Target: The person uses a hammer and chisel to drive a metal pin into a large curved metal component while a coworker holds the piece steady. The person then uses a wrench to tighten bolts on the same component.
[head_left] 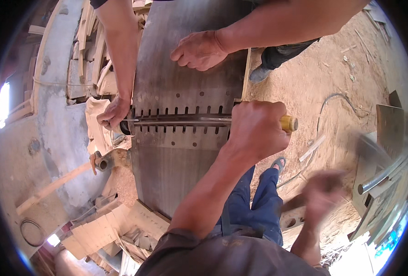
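My left hand (259,129) is closed around a long-shafted tool, its yellow handle end (289,123) sticking out on the right. Its metal shaft (215,120) points left along the slot of a planer table (167,170), between two toothed metal lips. Motion blurs my right hand (323,195), raised at the right around what looks like a hammer (372,149) with a smeared dark head. Across the table, a co-worker's hand (114,112) grips at the slot's left end, beside a dark round part. The co-worker's other hand (199,50) is loosely closed over the far table.
Wood offcuts (107,225) are heaped at the lower left, with more behind the table. A cable (321,115) snakes over the sawdust-covered floor (337,87). Boards and a metal pipe (383,175) stand at the right. The co-worker's shoe (259,73) is by the table's right edge.
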Demonstrator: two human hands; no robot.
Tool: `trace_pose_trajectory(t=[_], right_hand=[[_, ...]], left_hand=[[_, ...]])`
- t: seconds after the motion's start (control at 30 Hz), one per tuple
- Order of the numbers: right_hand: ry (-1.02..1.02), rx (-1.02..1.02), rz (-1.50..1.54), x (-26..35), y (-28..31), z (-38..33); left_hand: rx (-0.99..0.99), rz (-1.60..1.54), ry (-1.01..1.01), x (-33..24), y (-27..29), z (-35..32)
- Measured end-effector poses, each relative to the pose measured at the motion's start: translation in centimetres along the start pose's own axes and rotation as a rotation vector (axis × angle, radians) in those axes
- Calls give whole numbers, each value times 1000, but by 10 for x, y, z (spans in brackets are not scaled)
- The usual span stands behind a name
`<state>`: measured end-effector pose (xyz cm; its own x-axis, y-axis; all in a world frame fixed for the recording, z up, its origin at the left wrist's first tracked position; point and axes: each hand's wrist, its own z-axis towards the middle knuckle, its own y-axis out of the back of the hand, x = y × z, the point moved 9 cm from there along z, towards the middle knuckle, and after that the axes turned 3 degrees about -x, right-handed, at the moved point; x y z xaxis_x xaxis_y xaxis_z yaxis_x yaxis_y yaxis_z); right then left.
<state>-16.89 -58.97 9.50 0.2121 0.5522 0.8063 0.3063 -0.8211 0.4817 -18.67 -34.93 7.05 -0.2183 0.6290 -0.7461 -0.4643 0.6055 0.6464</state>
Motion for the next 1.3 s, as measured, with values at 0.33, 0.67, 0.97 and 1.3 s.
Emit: trace_pose_trajectory(t=[0.33,0.67,0.97,1.3], right_hand=[[35,-273,286,16,46,15],[-51,-78,264,-19,27,-10],[-70,-108,254,-26,27,-13],[107,-221,440,-5,19,-25]], left_hand=[[-239,-228,-19,-29,45,8],[-27,-135,-72,-20,13,-21],[39,-82,-61,-11,2,-22],[-27,-125,-41,-10,16,-15]])
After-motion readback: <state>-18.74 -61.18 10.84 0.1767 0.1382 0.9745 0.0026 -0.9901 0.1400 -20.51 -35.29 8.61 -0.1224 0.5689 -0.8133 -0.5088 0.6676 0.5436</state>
